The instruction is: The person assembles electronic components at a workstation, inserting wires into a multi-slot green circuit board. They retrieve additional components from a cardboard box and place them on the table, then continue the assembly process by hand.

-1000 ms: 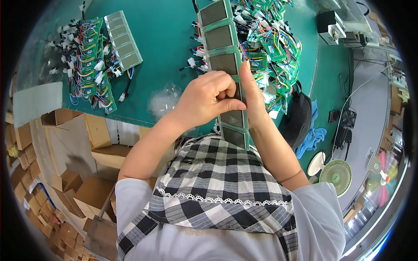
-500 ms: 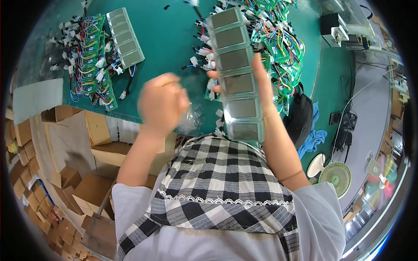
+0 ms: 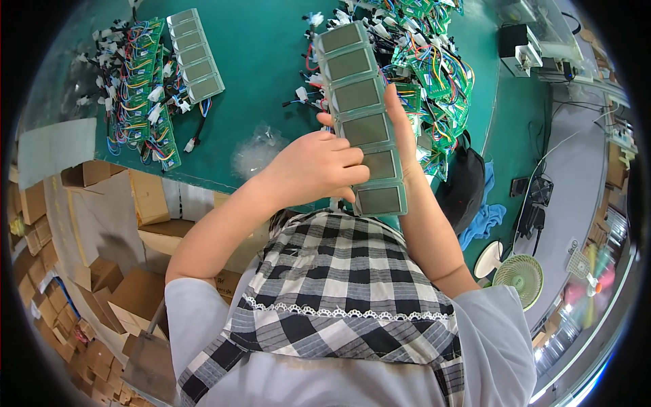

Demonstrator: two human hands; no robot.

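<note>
My right hand [image 3: 401,136] grips a long strip of display boards [image 3: 366,129] with several grey screens in a row, thumb along its right edge and fingertips showing at its left edge. The strip is tilted in front of my apron, over the table's near edge. My left hand [image 3: 315,166] reaches across the lower part of the strip with its fingers curled in against one of the lower screens. Whatever lies between those fingertips is hidden. Left of this hand, a crumpled heap of clear plastic film [image 3: 258,152] rests on the green table [image 3: 264,68].
A similar display strip [image 3: 196,57] lies at the far left beside wired green circuit boards [image 3: 139,88]. More wired boards [image 3: 434,74] are piled to the right. Beyond them are a black bag [image 3: 464,183], a blue cloth [image 3: 485,220] and a green fan [image 3: 519,278]. Cardboard boxes [image 3: 139,302] stand below left.
My left hand has moved right, from beside the strip onto its lower screens. The clear film now shows left of where it was. The strip has shifted slightly in my right hand.
</note>
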